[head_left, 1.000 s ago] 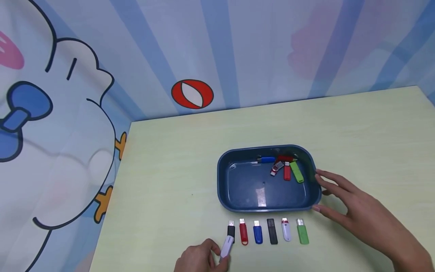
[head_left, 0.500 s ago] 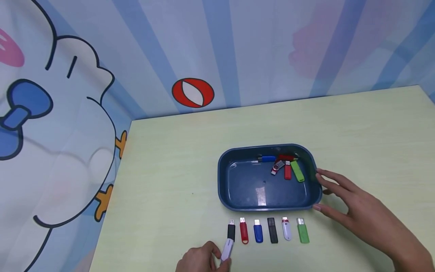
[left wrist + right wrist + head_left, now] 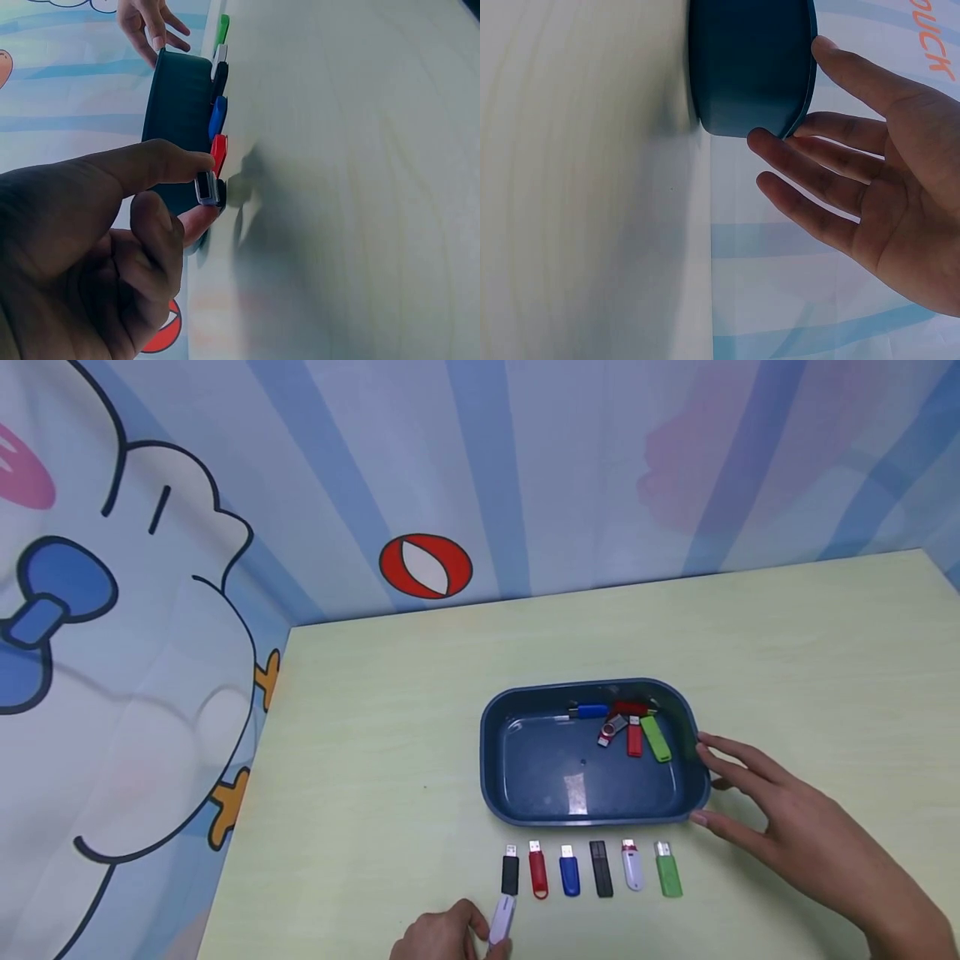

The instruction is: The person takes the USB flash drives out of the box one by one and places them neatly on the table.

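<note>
In the head view my left hand [image 3: 444,935] pinches a white USB flash drive [image 3: 502,918] between thumb and finger, just below a black USB flash drive [image 3: 510,875] lying on the table. The left wrist view shows the metal plug [image 3: 205,189] of the pinched drive. My right hand [image 3: 795,831] touches the right end of a dark blue plastic bin [image 3: 536,781], its fingers spread and mostly straight. Several flash drives lie in the bin's far right part, among them a blue one [image 3: 592,712] and a light green one [image 3: 656,739].
Right of the black drive, the row below the bin continues: red drive [image 3: 538,872], blue drive [image 3: 570,875], another black drive [image 3: 602,870], white drive with red [image 3: 632,867], green drive [image 3: 668,872]. A printed curtain [image 3: 570,468] borders the pale table [image 3: 375,735] at the back and left.
My left hand has drawn the white flash drive slightly down toward the near edge, uncovering the black drive that it overlapped. The right hand and bin stay where they were.
</note>
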Demonstrator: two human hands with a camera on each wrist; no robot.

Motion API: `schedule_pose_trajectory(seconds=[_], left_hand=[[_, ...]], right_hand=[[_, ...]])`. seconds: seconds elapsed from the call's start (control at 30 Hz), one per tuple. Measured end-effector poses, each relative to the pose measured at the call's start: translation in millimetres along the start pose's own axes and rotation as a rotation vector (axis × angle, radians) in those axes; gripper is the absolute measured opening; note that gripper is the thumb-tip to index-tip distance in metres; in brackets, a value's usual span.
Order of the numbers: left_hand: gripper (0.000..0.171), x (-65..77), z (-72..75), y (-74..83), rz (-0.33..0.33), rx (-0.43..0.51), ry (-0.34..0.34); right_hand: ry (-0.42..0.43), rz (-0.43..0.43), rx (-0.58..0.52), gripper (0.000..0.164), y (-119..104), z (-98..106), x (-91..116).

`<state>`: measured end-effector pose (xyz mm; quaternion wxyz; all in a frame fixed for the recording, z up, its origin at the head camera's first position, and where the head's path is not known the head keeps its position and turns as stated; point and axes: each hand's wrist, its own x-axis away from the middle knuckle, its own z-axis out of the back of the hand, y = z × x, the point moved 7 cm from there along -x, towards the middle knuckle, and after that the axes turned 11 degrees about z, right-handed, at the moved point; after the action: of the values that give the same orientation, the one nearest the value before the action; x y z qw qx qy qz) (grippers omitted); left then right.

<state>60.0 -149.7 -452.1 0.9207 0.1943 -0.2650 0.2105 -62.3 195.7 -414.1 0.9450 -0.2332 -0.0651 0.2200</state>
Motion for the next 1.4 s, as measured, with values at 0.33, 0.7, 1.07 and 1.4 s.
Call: schedule_pose_trajectory(seconds=[0.33,0.7,1.07,1.4], left_hand=[[0.034,-5.7,-5.7,-1.8,0.007,-0.030,-0.037],[0.036,-7.8,-11.2,-0.3,0.044,-0.064,-0.043],[0.041,-6.9,-9.2,2.6,0.007,-0.071,-0.028],[0.044,-8.4,-12.2,2.4,-0.027,-0.090,-0.005]], right_hand=[[0.011,0.009,-0.002,0.087,0,1,1],[0.014,0.014,0.006,0.086,-1,2,2],[0.013,0.009,-0.003,0.087,-1,3,2],[0.008,0.003,-0.008,0.087,-1,2,2]])
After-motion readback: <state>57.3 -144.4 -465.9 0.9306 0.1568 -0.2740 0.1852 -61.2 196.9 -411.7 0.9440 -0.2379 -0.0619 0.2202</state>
